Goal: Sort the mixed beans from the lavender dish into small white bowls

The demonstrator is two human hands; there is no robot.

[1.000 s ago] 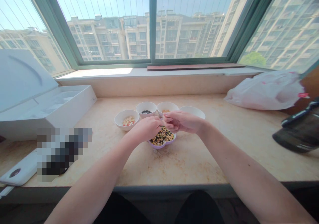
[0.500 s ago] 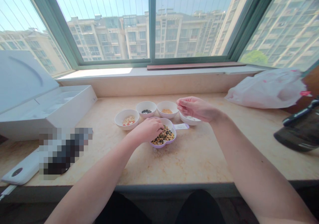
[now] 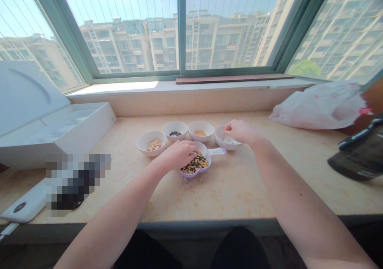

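My left hand rests at the near-left side of a lilac lobed dish, its fingertips curled down into the mixed beans. What those fingers hold is hidden. My right hand hangs with pinched fingertips over a white bowl holding a few small dark seeds. Whether anything lies between those fingers is too small to tell. Farther left stand white bowls of black seeds, yellow grains, and pale sliced nuts with red bits.
All of this stands on a beige marble sill below a green-framed window. An open white box and a white power bank lie to the left, near a pixelated object. A plastic bag and a dark container sit right.
My right hand has moved away from the lilac dish to the right and down over the right white bowl, where dark seeds now show. My left hand stays at the dish.
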